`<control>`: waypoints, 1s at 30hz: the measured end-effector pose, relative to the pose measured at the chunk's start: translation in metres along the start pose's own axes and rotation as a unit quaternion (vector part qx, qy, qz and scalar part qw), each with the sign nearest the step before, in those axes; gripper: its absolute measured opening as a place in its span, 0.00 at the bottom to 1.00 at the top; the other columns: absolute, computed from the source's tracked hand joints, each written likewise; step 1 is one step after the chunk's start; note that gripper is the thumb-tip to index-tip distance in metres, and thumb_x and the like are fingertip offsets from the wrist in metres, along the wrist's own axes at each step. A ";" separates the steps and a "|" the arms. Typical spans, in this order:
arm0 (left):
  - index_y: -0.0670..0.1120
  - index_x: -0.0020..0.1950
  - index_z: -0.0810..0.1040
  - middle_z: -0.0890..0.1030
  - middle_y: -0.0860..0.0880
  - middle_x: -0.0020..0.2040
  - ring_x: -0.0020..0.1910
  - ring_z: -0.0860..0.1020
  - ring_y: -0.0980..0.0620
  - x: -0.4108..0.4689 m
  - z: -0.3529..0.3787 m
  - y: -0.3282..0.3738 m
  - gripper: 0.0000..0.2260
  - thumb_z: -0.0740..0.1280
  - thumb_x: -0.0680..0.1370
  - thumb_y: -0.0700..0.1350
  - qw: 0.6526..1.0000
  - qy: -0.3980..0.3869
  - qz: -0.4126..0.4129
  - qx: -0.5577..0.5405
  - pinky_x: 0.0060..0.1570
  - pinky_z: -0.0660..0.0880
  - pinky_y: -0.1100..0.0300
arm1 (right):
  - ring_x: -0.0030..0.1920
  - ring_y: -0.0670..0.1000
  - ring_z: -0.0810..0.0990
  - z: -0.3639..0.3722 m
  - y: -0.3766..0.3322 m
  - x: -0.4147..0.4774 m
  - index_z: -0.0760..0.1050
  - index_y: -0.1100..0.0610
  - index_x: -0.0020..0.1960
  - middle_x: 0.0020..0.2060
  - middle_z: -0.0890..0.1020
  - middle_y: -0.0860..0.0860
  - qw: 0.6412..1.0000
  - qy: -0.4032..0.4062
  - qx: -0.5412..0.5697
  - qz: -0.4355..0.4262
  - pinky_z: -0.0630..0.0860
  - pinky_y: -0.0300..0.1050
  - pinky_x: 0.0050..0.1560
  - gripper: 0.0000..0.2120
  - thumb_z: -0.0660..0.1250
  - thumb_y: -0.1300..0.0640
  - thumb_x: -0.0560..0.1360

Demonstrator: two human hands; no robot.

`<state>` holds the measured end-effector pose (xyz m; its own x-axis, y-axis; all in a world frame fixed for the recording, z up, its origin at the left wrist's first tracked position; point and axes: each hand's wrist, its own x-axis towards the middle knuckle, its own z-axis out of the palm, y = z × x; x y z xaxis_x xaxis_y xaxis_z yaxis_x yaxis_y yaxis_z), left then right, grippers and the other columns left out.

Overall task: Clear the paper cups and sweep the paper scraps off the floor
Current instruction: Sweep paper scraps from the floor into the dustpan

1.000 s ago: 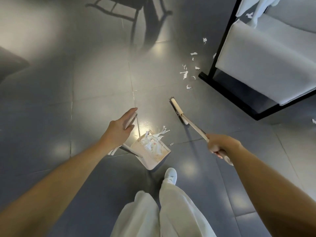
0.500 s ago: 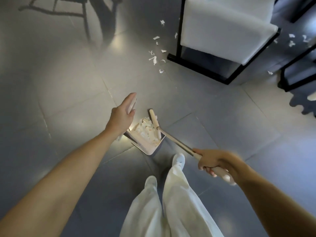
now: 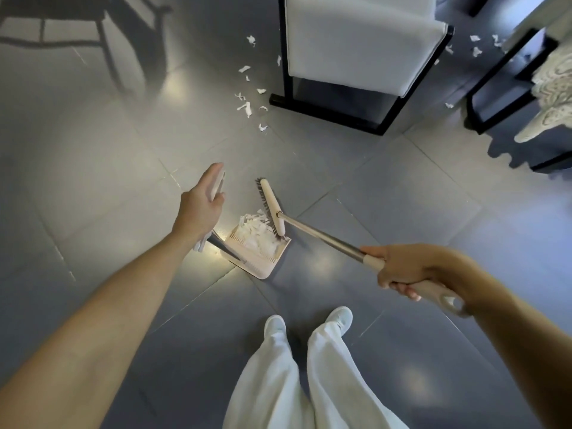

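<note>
My left hand [image 3: 202, 207] holds the upright handle of a beige dustpan [image 3: 257, 264] that rests on the grey tile floor in front of my feet. White paper scraps [image 3: 258, 235] are piled inside the pan. My right hand [image 3: 405, 267] grips the beige end of a broom handle; the broom head [image 3: 271, 207] sits at the pan's open mouth, against the pile. More loose scraps [image 3: 247, 105] lie on the floor further ahead, left of a chair leg. Other scraps [image 3: 476, 46] lie at the far right. No paper cups are in view.
A white-cushioned chair [image 3: 362, 41] on a black frame [image 3: 328, 111] stands ahead to the right. A second black frame [image 3: 495, 78] and a lace-edged cloth [image 3: 554, 97] are at the far right. Another chair's dark legs [image 3: 108, 41] show at top left. My white trousers and shoes [image 3: 309, 351] are below.
The broom head has swept back from the open floor to the dustpan's mouth, and the scraps that lay just outside the pan are now in it. My view has turned right toward the chair.
</note>
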<state>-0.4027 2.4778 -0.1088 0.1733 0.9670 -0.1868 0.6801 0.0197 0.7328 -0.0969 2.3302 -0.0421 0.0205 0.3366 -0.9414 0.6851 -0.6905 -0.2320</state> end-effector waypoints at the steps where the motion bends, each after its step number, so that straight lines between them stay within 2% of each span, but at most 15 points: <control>1: 0.53 0.75 0.64 0.71 0.52 0.71 0.69 0.70 0.43 0.000 0.002 0.001 0.23 0.62 0.81 0.39 1.000 -0.002 0.000 -0.001 0.65 0.67 0.57 | 0.17 0.48 0.67 -0.002 0.000 0.000 0.52 0.41 0.77 0.27 0.71 0.55 1.000 0.006 0.003 0.000 0.68 0.37 0.23 0.38 0.59 0.68 0.75; 5: 0.54 0.75 0.65 0.72 0.52 0.71 0.68 0.70 0.44 0.002 0.005 0.002 0.23 0.62 0.81 0.40 1.000 -0.001 -0.004 -0.004 0.64 0.67 0.57 | 0.19 0.49 0.68 -0.008 -0.003 0.011 0.51 0.44 0.78 0.26 0.72 0.56 1.000 0.020 0.014 -0.009 0.69 0.38 0.22 0.38 0.60 0.69 0.75; 8: 0.54 0.74 0.65 0.73 0.52 0.70 0.67 0.71 0.44 0.006 0.005 0.002 0.23 0.62 0.81 0.40 1.000 0.004 -0.008 -0.006 0.62 0.68 0.58 | 0.23 0.50 0.71 -0.004 -0.015 0.030 0.51 0.48 0.78 0.26 0.74 0.55 0.998 0.036 -0.057 -0.021 0.71 0.38 0.25 0.36 0.60 0.67 0.75; 11: 0.55 0.75 0.65 0.74 0.50 0.69 0.66 0.72 0.43 0.008 0.006 0.002 0.23 0.62 0.81 0.40 1.000 0.006 -0.009 -0.001 0.62 0.68 0.56 | 0.21 0.48 0.73 0.022 -0.030 0.053 0.56 0.52 0.77 0.24 0.76 0.52 0.990 0.065 -0.122 -0.025 0.72 0.39 0.27 0.34 0.60 0.66 0.72; 12: 0.55 0.74 0.65 0.74 0.50 0.69 0.66 0.72 0.43 0.009 0.007 0.002 0.23 0.62 0.81 0.40 1.000 0.006 -0.010 -0.001 0.63 0.68 0.56 | 0.22 0.47 0.74 0.034 -0.033 0.060 0.58 0.53 0.76 0.26 0.76 0.51 0.990 0.067 -0.121 -0.030 0.72 0.40 0.26 0.34 0.60 0.67 0.72; 14: 0.55 0.74 0.65 0.73 0.51 0.69 0.67 0.71 0.44 0.011 0.010 0.002 0.23 0.63 0.81 0.40 1.000 0.002 -0.009 -0.006 0.63 0.68 0.57 | 0.28 0.48 0.75 0.057 -0.036 0.068 0.58 0.50 0.75 0.34 0.76 0.52 0.995 0.048 -0.079 -0.039 0.72 0.39 0.26 0.33 0.61 0.65 0.73; 16: 0.55 0.74 0.66 0.74 0.52 0.68 0.67 0.71 0.45 0.013 0.011 0.003 0.23 0.63 0.81 0.40 1.000 -0.002 -0.009 -0.010 0.62 0.67 0.59 | 0.32 0.49 0.74 0.070 -0.033 0.067 0.61 0.47 0.73 0.38 0.75 0.52 0.997 0.023 -0.047 -0.054 0.72 0.38 0.27 0.30 0.62 0.64 0.74; 18: 0.54 0.74 0.66 0.73 0.53 0.69 0.68 0.70 0.47 0.013 0.014 0.005 0.23 0.63 0.80 0.40 1.000 -0.006 -0.010 -0.011 0.62 0.66 0.62 | 0.31 0.48 0.72 0.073 -0.023 0.062 0.66 0.48 0.69 0.36 0.74 0.52 0.998 0.005 -0.015 -0.058 0.69 0.36 0.24 0.26 0.62 0.65 0.74; 20: 0.53 0.74 0.66 0.72 0.53 0.70 0.69 0.69 0.48 0.011 0.016 0.009 0.23 0.63 0.80 0.39 1.000 -0.005 -0.006 -0.011 0.61 0.65 0.64 | 0.29 0.49 0.71 0.069 -0.009 0.052 0.67 0.49 0.69 0.34 0.73 0.52 0.998 0.002 0.001 -0.058 0.68 0.35 0.22 0.27 0.61 0.66 0.73; 24: 0.54 0.73 0.66 0.73 0.50 0.69 0.67 0.70 0.45 0.007 0.029 0.036 0.23 0.63 0.80 0.39 0.999 -0.041 0.029 0.009 0.62 0.68 0.57 | 0.30 0.48 0.73 0.056 0.028 0.028 0.60 0.44 0.74 0.36 0.75 0.51 0.999 0.015 0.014 -0.049 0.74 0.42 0.33 0.33 0.63 0.64 0.73; 26: 0.54 0.73 0.66 0.74 0.49 0.67 0.65 0.72 0.44 0.004 0.038 0.059 0.22 0.63 0.80 0.40 0.996 -0.055 0.060 0.021 0.60 0.70 0.55 | 0.27 0.48 0.73 0.050 0.050 0.019 0.57 0.43 0.75 0.35 0.75 0.52 0.998 0.028 0.051 -0.036 0.74 0.40 0.30 0.34 0.63 0.63 0.74; 30: 0.51 0.73 0.67 0.73 0.50 0.68 0.65 0.72 0.47 -0.003 0.061 0.111 0.22 0.64 0.80 0.39 0.990 -0.053 0.128 0.010 0.58 0.67 0.63 | 0.23 0.47 0.70 0.036 0.101 0.003 0.56 0.41 0.76 0.32 0.73 0.54 0.986 0.055 0.153 -0.025 0.70 0.39 0.25 0.37 0.63 0.65 0.74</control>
<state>-0.2837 2.4613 -0.0668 0.4143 0.9078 -0.0657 0.6185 -0.2279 0.7520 -0.0536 2.2382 -0.0777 0.0831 0.4317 -0.8982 0.4362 -0.8261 -0.3567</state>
